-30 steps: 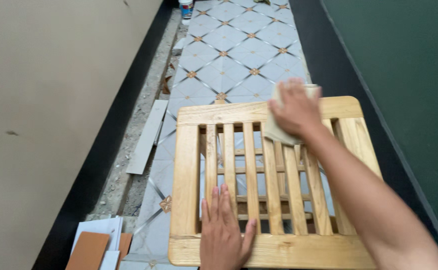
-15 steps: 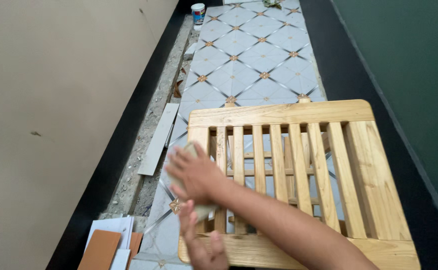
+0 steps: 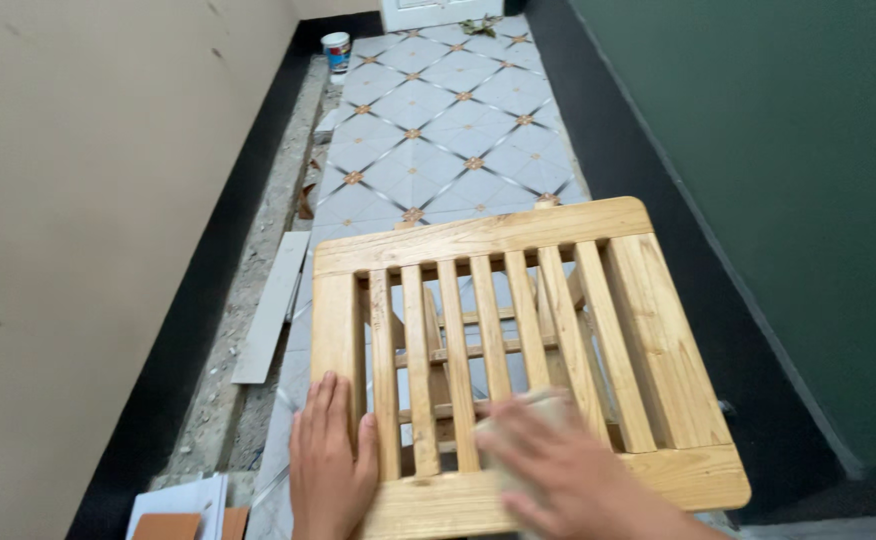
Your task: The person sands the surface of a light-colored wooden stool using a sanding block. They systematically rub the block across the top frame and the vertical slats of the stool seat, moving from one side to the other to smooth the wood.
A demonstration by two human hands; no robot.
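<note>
a patterned tile floor (image 3: 438, 110) is seen running between a beige wall (image 3: 88, 230) and a green wall (image 3: 788, 180). a slatted wooden table top (image 3: 503, 350) is set low in the middle of the view, its slats running away from the camera. a loose pale plank (image 3: 273, 305) is laid along the rubble strip at the left. the left hand (image 3: 330, 460) is pressed flat on the near left corner of the wood, fingers spread and released. the right hand (image 3: 563, 465) is blurred, laid over a pale pad (image 3: 523, 415) on the near slats; how tightly it is gripped cannot be told. a small pot (image 3: 336, 50) is stood far off by the beige wall.
</note>
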